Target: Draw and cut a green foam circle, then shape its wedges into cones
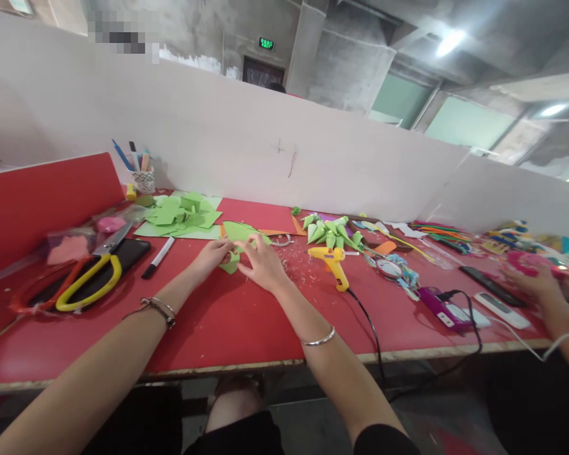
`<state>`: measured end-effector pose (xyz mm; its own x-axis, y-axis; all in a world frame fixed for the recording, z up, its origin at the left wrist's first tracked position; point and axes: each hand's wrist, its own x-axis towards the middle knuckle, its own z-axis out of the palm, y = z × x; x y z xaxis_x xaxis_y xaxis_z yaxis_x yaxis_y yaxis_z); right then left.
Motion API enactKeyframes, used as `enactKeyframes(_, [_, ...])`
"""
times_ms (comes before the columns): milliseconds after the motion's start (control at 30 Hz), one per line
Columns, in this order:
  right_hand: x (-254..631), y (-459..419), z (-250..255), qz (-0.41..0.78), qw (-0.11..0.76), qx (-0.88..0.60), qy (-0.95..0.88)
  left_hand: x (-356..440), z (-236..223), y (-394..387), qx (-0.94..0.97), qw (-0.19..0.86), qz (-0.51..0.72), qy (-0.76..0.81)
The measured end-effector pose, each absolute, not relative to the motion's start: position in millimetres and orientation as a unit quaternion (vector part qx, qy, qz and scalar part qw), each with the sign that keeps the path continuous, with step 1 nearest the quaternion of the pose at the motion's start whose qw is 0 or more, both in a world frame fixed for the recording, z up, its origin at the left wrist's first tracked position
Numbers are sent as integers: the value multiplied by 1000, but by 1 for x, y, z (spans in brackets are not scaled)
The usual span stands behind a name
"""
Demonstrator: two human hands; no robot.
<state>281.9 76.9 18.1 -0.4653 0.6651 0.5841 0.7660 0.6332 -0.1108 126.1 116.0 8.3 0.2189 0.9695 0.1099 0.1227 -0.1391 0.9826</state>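
Observation:
In the middle of the red table, my left hand (213,255) pinches a small piece of green paper (229,264). My right hand (262,264) comes in from the other side, its fingers bent and closed on the same piece; the fingertips partly hide it. Just beyond them lies a larger green sheet (244,232). A yellow glue gun (332,262) rests on its side to the right, its black cord running off the table's front edge. Behind it sits a cluster of rolled green paper cones (329,232).
Green paper cut-outs (183,215) are heaped at the back left. Large scissors (92,278) lie over a black phone (137,249), with a marker (159,258) beside them. On the right are a purple power strip (443,309) and another person's hand (543,281) with something pink.

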Motion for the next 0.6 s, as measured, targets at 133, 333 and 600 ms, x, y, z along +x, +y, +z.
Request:
enactKeyframes(133, [279,77,17,-121,254,-475,-834,131,12,109,617,525,414,415])
enactKeyframes(333, [283,80,14,-74,336,-485,-804,132,13,108,599,545,441,386])
enactKeyframes(600, [287,93,-1,176,508,-422,-730,112,15,116,797,212,429,369])
